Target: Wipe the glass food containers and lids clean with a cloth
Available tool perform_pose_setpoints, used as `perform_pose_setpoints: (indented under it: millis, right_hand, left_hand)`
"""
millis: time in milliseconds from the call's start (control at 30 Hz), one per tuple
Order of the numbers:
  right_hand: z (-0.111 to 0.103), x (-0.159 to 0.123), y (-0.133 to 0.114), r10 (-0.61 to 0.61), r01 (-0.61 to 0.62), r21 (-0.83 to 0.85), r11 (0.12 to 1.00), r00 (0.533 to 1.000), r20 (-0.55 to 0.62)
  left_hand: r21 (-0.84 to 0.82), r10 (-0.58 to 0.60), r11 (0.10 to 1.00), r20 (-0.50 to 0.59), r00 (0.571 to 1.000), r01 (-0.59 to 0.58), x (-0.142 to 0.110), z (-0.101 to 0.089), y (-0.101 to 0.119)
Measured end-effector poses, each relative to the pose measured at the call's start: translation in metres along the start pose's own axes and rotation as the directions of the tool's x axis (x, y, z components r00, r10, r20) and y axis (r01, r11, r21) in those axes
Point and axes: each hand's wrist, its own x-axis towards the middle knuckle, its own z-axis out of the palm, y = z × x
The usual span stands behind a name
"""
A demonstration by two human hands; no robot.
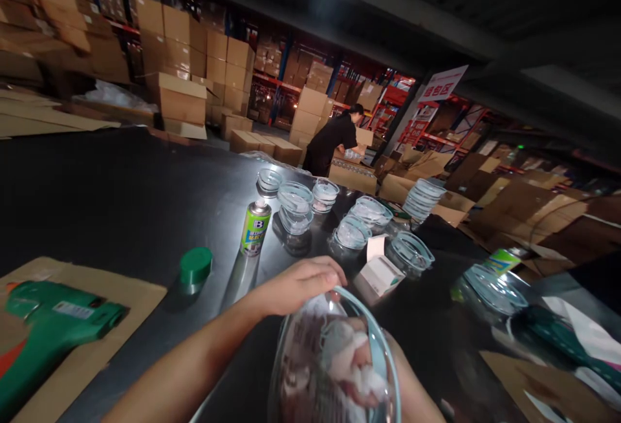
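Note:
A clear glass bowl (291, 371) is tilted toward me at the bottom centre. My left hand (298, 284) reaches in from the lower left and its fingers curl over the bowl's far rim, gripping it. My right hand (361, 361) shows through the glass, inside the bowl, closed on a white cloth or tissue (339, 345) pressed against the inner wall. My right forearm comes up from the bottom right.
On the dark table (121, 203) stand a green spray can (255, 227), its green cap (196, 265), several glass bowls (295, 206), a stack of lids (423, 198) and a small white box (381, 271). A green glue gun (53, 326) lies on cardboard at left. A person in black (332, 141) bends over boxes.

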Motion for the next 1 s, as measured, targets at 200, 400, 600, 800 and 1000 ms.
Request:
perform_pose_setpoints:
  millis: [200,400,600,800,1000]
  right_hand:
    - [0.028,0.010,-0.010,-0.214,0.240,0.258,0.936,0.969,-0.126]
    - [0.037,0.009,-0.017,-0.174,0.179,0.399,0.899,0.983,-0.049]
    - [0.023,-0.003,-0.017,-0.010,0.034,0.248,0.968,0.995,-0.099]
    - [0.022,-0.002,-0.013,-0.139,0.148,0.287,0.947,0.989,-0.050]
    - [0.012,0.003,-0.011,-0.014,-0.008,0.232,0.973,0.995,0.094]
  left_hand:
    - [0.047,0.017,0.999,-0.153,0.988,-0.010,-0.001,-0.007,-0.003]
    - [0.050,0.005,0.999,-0.153,0.988,0.003,-0.002,-0.011,0.004]
    - [0.018,0.030,0.999,-0.105,0.994,-0.028,-0.002,-0.007,0.010]
    - [0.111,0.072,0.992,-0.134,0.988,-0.057,-0.004,-0.004,0.009]
    - [0.179,0.064,0.982,-0.068,0.996,-0.051,-0.004,-0.001,0.011]
